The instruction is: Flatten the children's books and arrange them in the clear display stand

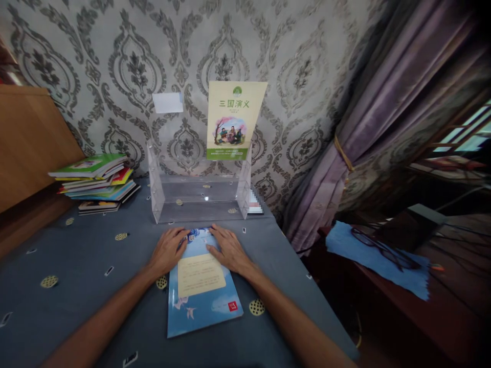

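A blue book (199, 317) lies on the cloth-covered table, its cover showing a cream text panel, small birds and a red mark. My left hand (169, 248) grips its far left corner, with the thumb on the cover. On the opposite corner, my right hand (229, 248) holds the book too, its thumb also on the cover and its fingers at the far edge. Just beyond stands a clear acrylic book rack (199, 197) with stepped tiers. A cream and green book (233, 117) with a picture of seated figures stands upright on the rack's upper right.
A stack of books (97, 179) sits at the back left, beside a wooden panel (34, 138). A white label (168, 102) shows above the rack's left side. A purple curtain (368, 112) hangs on the right. Glasses (383, 248) rest on a blue cloth (345, 243) there.
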A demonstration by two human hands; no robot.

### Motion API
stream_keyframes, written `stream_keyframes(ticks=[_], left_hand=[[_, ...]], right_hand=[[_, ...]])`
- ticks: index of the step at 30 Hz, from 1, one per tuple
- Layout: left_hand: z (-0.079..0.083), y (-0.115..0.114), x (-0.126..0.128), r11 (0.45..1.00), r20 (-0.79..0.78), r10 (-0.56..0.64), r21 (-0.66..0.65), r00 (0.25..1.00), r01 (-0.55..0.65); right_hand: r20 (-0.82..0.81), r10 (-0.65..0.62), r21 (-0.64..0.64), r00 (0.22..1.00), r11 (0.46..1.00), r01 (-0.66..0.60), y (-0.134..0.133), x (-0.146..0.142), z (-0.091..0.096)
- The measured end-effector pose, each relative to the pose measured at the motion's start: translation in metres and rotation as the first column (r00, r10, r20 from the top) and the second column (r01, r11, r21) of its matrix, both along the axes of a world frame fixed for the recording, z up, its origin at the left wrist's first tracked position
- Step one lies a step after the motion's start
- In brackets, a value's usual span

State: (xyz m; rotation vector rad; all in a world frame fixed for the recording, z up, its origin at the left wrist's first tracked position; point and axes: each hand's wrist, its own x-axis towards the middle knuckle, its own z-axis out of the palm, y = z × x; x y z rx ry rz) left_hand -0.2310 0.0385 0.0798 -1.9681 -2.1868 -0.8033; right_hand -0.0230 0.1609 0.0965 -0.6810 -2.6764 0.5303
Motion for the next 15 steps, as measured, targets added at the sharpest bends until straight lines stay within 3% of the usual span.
stream_keyframes(ticks=[6,15], left_hand=[[0.002,-0.002,-0.002,1.0,-0.015,-0.003,-0.019,1.0,0.003],[-0.018,-0.007,-0.006,0.995,0.094,0.011,0.102,0.995,-0.02]], right_hand=[[-0.014,0.032,0.005,0.999,0.999,-0.032,0.002,0.004,-0.002],[-0.056,0.082,0.025,0.995,0.996,-0.08,-0.001,0.02,-0.016]])
